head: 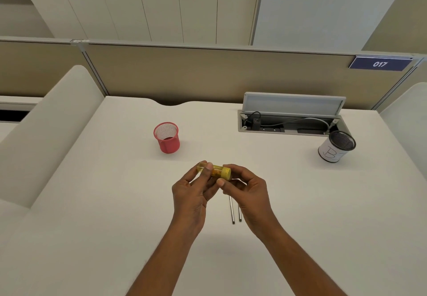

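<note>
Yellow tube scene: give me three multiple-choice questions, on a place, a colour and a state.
1. The two metal rods lie: A) in a cup B) on the desk by the right hand C) in the tray
2. The mesh cup mid-desk is: A) red B) green C) blue
3. The yellow tube is: A) lying on the desk B) held by both hands C) inside a cup
B: rods show beneath the right hand. A: its mesh is red. B: the left hand pinches one end, the right the other.
</note>
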`<state>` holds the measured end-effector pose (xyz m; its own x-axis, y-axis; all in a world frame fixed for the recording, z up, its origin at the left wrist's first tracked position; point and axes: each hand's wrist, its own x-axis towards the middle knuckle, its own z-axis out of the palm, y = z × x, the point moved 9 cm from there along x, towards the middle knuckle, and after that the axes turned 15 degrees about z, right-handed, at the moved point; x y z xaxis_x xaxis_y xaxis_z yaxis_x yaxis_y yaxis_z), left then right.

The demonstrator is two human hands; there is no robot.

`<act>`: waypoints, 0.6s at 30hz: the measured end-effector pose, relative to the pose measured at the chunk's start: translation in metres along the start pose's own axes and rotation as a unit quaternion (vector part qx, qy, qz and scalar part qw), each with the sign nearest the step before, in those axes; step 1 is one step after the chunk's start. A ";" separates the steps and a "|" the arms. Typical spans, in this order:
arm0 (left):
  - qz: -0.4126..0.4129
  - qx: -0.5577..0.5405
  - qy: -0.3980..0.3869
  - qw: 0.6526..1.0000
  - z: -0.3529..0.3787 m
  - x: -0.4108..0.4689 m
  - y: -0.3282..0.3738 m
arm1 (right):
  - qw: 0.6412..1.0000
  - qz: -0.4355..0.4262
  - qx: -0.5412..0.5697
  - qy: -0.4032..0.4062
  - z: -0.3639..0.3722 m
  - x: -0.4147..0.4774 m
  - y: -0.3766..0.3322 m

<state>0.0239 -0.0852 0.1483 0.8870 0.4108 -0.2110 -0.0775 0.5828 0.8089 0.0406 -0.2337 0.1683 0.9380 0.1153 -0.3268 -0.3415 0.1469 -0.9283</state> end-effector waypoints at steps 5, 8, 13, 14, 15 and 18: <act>-0.005 0.000 -0.015 1.000 0.004 0.000 -0.005 | 0.999 -0.020 -0.005 0.041 -0.010 0.000 -0.002; 0.031 0.046 -0.011 0.998 0.000 0.004 0.000 | 0.996 -0.034 -0.031 0.075 -0.025 0.001 -0.010; 0.131 0.200 -0.047 0.970 0.000 0.011 0.014 | 0.985 -0.076 -0.110 0.113 -0.048 0.001 -0.031; 0.145 0.227 -0.064 0.961 0.005 0.010 0.014 | 0.981 -0.089 -0.130 0.115 -0.050 0.001 -0.035; 0.154 0.251 -0.081 0.952 0.010 0.009 0.013 | 0.977 -0.101 -0.148 0.115 -0.051 0.000 -0.038; 0.162 0.292 -0.114 0.936 0.021 0.004 0.006 | 0.968 -0.135 -0.177 0.113 -0.051 -0.002 -0.047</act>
<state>0.0366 -0.0948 0.1637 0.9391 0.3011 0.1654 -0.1553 -0.0571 0.9862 0.0572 -0.2912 0.2033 0.9930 -0.1040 -0.0561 -0.0770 -0.2092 -0.9748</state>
